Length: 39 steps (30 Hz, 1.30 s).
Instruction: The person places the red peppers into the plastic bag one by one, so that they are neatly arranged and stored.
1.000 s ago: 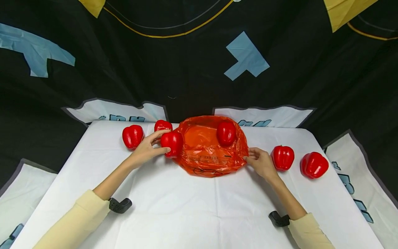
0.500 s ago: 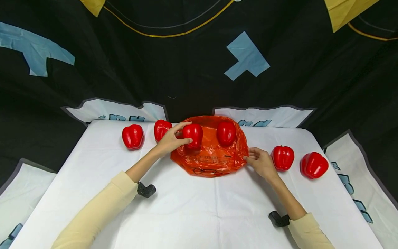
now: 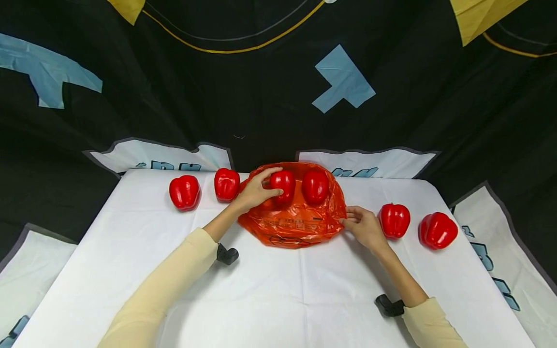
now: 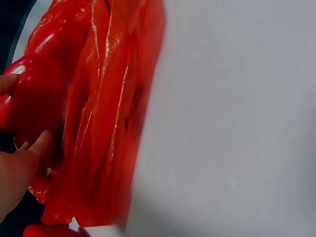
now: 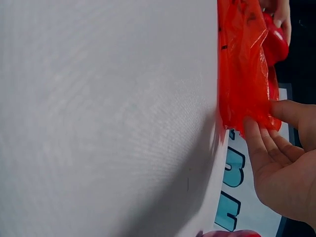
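Head view shows the left hand (image 3: 256, 189) bent partway round the held pepper (image 3: 283, 186), thumb on its near side and fingers on its far side, keeping a firm grip. That pepper is within the mouth of the orange bag (image 3: 296, 232); whether it touches the bag's floor cannot be told. Just beside it, also in the bag, lies the second pepper (image 3: 315, 187). At the bag's right edge, the right hand (image 3: 366, 228) pinches the plastic between thumb and fingertips, as the right wrist view confirms. Beyond the left hand are two peppers on the table (image 3: 261, 295), the nearer one (image 3: 227, 184) close to the bag and the outer one (image 3: 184, 193) farther left. Past the right hand sit an upright pepper (image 3: 394, 220) and, near it, a tilted pepper (image 3: 437, 231). Behind everything hangs a black cloth (image 3: 261, 106).
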Each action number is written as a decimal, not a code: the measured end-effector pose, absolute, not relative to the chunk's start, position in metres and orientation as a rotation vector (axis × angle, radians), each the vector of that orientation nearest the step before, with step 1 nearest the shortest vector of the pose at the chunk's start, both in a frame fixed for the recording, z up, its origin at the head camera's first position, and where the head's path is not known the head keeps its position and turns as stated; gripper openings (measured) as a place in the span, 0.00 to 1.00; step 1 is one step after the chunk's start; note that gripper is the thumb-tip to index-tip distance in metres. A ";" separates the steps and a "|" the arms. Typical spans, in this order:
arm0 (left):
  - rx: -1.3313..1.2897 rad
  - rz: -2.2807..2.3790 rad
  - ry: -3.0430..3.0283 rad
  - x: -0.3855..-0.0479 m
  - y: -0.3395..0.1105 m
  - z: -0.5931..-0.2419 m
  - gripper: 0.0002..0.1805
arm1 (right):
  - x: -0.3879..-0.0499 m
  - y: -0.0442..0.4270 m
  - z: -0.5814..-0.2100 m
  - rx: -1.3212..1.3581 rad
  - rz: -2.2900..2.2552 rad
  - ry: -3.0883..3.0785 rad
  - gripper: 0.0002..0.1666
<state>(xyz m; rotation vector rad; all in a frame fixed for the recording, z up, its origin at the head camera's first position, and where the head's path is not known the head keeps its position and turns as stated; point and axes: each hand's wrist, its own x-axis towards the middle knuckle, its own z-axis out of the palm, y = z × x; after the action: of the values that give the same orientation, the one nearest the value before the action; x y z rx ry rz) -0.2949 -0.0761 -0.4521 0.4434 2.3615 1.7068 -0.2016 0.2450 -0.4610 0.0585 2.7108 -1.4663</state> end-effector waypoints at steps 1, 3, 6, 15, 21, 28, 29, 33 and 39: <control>0.447 1.712 2.360 -0.296 -0.074 -0.453 0.36 | -0.202 0.245 -0.461 0.060 -1.469 2.710 0.24; 0.456 1.720 2.359 -0.300 -0.072 -0.456 0.35 | -0.202 0.245 -0.461 0.058 -1.477 2.707 0.24; 0.458 1.725 2.356 -0.304 -0.067 -0.460 0.35 | -0.202 0.244 -0.460 0.051 -1.482 2.704 0.24; 0.470 1.697 2.381 -0.306 -0.057 -0.465 0.34 | -0.202 0.244 -0.461 0.038 -1.479 2.707 0.23; 0.441 1.672 2.404 -0.306 -0.053 -0.465 0.34 | -0.202 0.244 -0.461 0.036 -1.486 2.705 0.23; 0.409 1.697 2.402 -0.308 -0.048 -0.466 0.34 | -0.203 0.245 -0.461 -0.023 -1.530 2.700 0.22; 0.408 1.702 2.397 -0.309 -0.048 -0.467 0.33 | -0.203 0.245 -0.461 -0.025 -1.529 2.702 0.22; 0.415 1.716 2.386 -0.312 -0.046 -0.470 0.33 | -0.203 0.245 -0.460 -0.027 -1.515 2.706 0.23; 0.414 1.742 2.373 -0.311 -0.043 -0.471 0.33 | -0.202 0.245 -0.459 0.001 -1.500 2.705 0.24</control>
<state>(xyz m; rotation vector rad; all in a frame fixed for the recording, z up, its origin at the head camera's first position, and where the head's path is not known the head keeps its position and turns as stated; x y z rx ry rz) -0.3113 -0.0430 -0.4707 0.4141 2.3733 1.7417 -0.2020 0.2447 -0.4594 0.0014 2.7055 -1.4998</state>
